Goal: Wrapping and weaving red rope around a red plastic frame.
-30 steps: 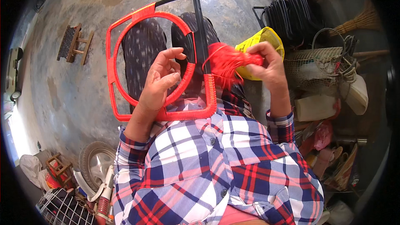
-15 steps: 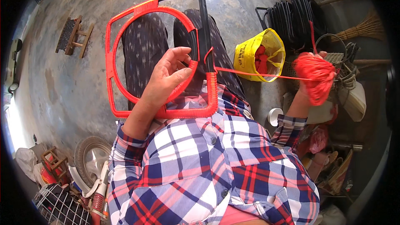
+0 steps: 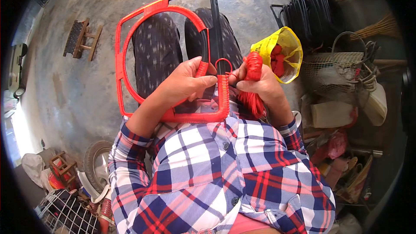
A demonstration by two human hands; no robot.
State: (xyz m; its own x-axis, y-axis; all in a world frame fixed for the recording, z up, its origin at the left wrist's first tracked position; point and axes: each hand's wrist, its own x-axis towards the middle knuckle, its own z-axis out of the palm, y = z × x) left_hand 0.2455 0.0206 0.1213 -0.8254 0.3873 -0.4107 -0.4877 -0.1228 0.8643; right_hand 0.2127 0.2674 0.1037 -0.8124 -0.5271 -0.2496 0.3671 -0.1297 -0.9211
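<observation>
Across my lap lies a square frame (image 3: 172,117) with an inner ring, mostly wrapped in red cord; its black bar shows bare at the upper right corner. My left hand (image 3: 190,79) is closed around the right part of the inner ring, thumb pointing toward the right bar. Beside that bar, my right hand (image 3: 265,84) grips a bundle of red cord (image 3: 253,67), its strands hanging below the palm. A small loop of cord (image 3: 224,60) circles the black bar just above the wrapped part and leads to my right fingertips.
A yellow bag (image 3: 289,56) with red cord inside stands beyond my right hand. Farther right are a stack of black frames (image 3: 308,17), a mesh basket (image 3: 331,67) and a broom (image 3: 377,28). A small wooden stool (image 3: 81,39) and a wheel (image 3: 97,164) are at left.
My right hand has come in from the far right to the frame's right bar, bringing the cord bundle. The taut strand has become a small loop. My left fingers have closed on the ring.
</observation>
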